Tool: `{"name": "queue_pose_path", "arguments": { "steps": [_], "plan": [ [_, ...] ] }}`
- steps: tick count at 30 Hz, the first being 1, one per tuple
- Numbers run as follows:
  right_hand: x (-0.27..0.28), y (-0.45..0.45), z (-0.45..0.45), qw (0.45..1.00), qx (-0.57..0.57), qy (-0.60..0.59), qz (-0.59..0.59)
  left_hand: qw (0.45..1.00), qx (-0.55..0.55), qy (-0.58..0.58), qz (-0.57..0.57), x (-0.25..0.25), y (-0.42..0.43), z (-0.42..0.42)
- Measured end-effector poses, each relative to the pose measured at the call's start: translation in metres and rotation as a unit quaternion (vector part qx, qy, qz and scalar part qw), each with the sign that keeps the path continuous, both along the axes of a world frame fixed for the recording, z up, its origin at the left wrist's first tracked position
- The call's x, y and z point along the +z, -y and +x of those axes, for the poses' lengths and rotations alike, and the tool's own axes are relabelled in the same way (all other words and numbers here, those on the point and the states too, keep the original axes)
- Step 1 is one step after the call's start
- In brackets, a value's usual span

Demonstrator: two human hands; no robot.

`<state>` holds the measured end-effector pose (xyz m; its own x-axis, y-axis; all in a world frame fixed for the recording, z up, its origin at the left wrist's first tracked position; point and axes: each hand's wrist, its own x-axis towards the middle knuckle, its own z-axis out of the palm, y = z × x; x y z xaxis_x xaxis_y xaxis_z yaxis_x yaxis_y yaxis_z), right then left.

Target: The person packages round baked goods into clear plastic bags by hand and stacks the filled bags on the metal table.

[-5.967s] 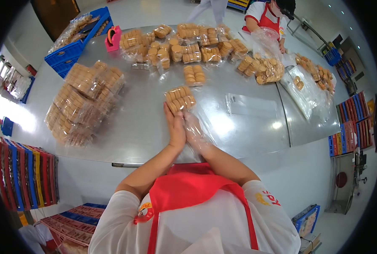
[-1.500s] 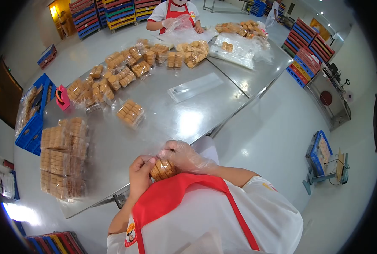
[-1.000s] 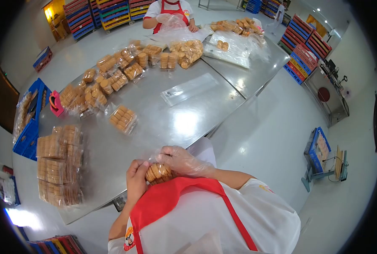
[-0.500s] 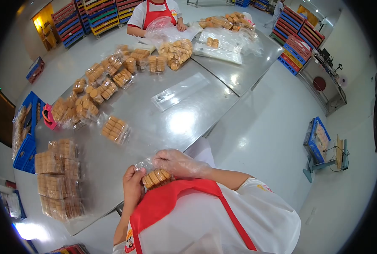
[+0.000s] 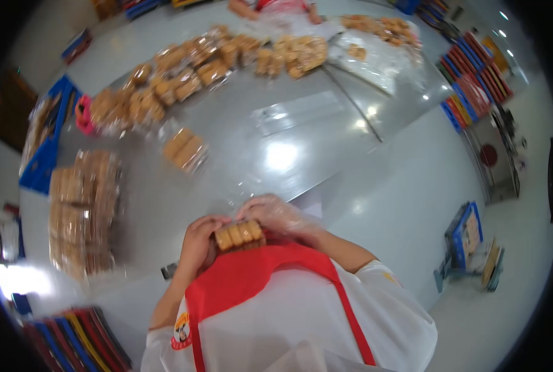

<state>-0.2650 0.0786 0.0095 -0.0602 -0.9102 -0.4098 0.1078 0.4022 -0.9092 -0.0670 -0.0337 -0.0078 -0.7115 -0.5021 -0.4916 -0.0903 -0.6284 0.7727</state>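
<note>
Close to my red apron, a clear bag of round cookies [image 5: 239, 235] is held between both hands. My left hand [image 5: 202, 240] is closed round the bag's left side, with its fingertips at the upper edge. My right hand [image 5: 275, 214], in a clear plastic glove, pinches the bag's upper right edge. The two hands nearly meet over the bag's top. Beyond them on the steel table lies a single bag of cookies [image 5: 186, 150]. To the left, filled bags of cookies [image 5: 84, 211] are stacked in rows.
Many more cookie bags [image 5: 183, 68] run along the table's far side, beside a pink tape dispenser-like object [image 5: 84, 115]. Flat clear bags [image 5: 298, 113] lie mid-table. A blue crate [image 5: 50, 142] stands at left. Across the table is a co-worker in a red apron [image 5: 282, 5].
The view has tilted and shifted, so the table sits higher in the picture. Both hands stay on the cookie bag, and its cookie rows now show more plainly.
</note>
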Motion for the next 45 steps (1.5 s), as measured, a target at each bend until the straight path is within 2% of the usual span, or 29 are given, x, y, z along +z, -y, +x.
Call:
{"name": "queue_pose_path", "arguments": {
  "steps": [1,4,7,8,11,14,17,20,23,26,29,32,35,38,41,42,43,45],
  "plan": [
    [0.002,0.0,0.002,0.998,-0.026,0.051,0.04,0.999,-0.008,-0.009,0.029,0.007,-0.002,0.001],
    [0.001,-0.005,-0.001,0.983,-0.05,0.168,0.062,0.998,-0.049,0.004,-0.037,-0.012,0.002,0.01],
    [0.001,-0.01,0.005,0.975,-0.053,0.211,0.049,0.991,-0.06,0.026,-0.113,-0.017,0.0,0.013],
    [-0.003,-0.013,0.006,0.986,-0.021,0.159,0.033,0.988,-0.088,0.043,-0.118,-0.012,0.0,0.016],
    [-0.017,-0.014,0.005,0.99,0.031,0.13,0.037,0.976,-0.095,0.052,-0.19,-0.016,-0.01,0.018],
    [-0.022,-0.015,0.003,0.976,0.011,0.214,0.05,0.937,-0.143,0.108,-0.301,-0.004,-0.013,0.015],
    [-0.012,-0.015,0.004,0.974,-0.004,0.219,0.061,0.913,-0.179,0.167,-0.325,0.022,-0.015,0.012],
    [-0.013,-0.018,0.009,0.971,-0.022,0.233,0.058,0.901,-0.21,0.184,-0.332,0.018,-0.013,0.013],
    [-0.023,-0.019,0.004,0.971,-0.002,0.229,0.066,0.898,-0.197,0.169,-0.355,0.012,-0.012,0.015],
    [-0.022,-0.017,0.003,0.951,-0.021,0.303,0.057,0.949,-0.144,0.116,-0.256,0.006,-0.01,0.013],
    [0.022,-0.007,0.006,0.932,-0.065,0.356,0.021,0.991,-0.075,0.013,-0.111,-0.011,-0.006,0.012],
    [0.012,0.003,0.013,0.897,-0.085,0.414,-0.125,0.991,0.031,-0.082,0.096,0.006,-0.005,-0.005],
    [0.008,0.015,0.018,0.905,-0.111,0.339,-0.231,0.985,0.019,-0.136,0.107,0.029,-0.007,-0.027],
    [0.03,0.009,0.013,0.917,-0.167,0.321,-0.166,0.983,-0.026,-0.141,0.111,0.026,-0.011,-0.041],
    [0.028,-0.007,0.0,0.872,-0.223,0.399,-0.174,0.987,-0.138,-0.012,0.076,0.025,-0.003,-0.035],
    [0.026,-0.013,-0.002,0.854,-0.272,0.407,-0.174,0.984,-0.144,0.021,-0.1,0.026,-0.005,-0.035],
    [0.027,-0.021,-0.006,0.849,-0.285,0.41,-0.175,0.95,-0.144,0.05,-0.272,0.027,-0.008,-0.037],
    [0.032,-0.036,-0.011,0.835,-0.312,0.417,-0.176,0.814,-0.128,0.067,-0.563,0.029,-0.01,-0.044]
  ]
}}
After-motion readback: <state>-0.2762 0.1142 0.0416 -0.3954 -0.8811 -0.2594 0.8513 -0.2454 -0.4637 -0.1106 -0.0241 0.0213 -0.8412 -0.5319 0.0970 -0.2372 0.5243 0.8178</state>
